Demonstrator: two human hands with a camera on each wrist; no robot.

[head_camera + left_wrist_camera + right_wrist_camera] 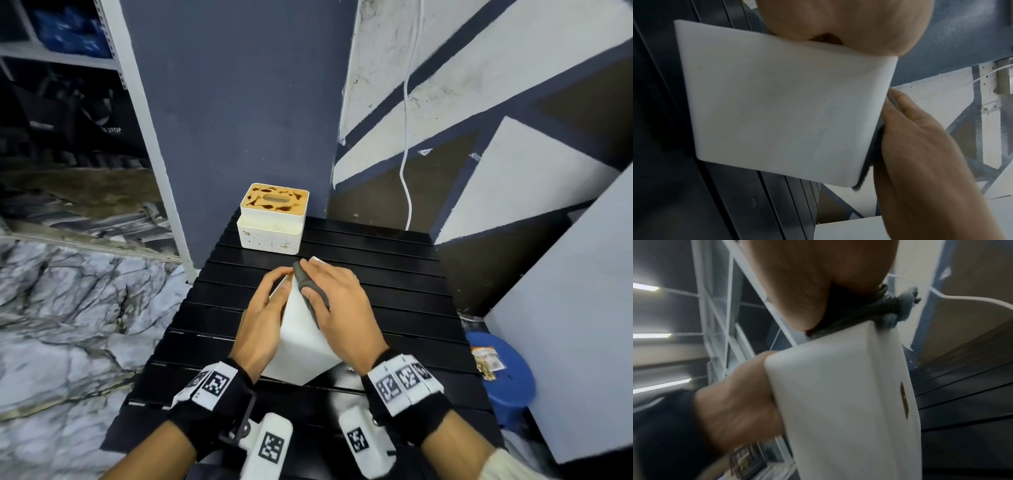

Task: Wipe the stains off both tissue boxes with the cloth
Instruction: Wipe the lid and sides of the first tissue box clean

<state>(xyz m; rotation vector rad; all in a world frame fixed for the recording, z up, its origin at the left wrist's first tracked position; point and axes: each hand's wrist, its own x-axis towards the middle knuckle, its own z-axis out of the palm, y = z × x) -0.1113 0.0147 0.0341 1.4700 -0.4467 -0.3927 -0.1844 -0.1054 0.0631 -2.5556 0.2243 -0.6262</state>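
Grey cloth (311, 291) is bunched under my right hand (339, 308), thumb and fingers closed over it, pressing it to the 3 o'clock face of the white tissue box (299, 342). My left hand (263, 317) clasps the 9 o'clock face, fingers curled over the far edge. The box is tilted over the black slatted table (394, 291). At 12 o'clock, well apart, the second tissue box (272, 222) stands upright, its wooden lid dark-stained.

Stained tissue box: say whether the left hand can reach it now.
Probably not now: the left hand grips the white box. Only table slats lie between it and the stained box.
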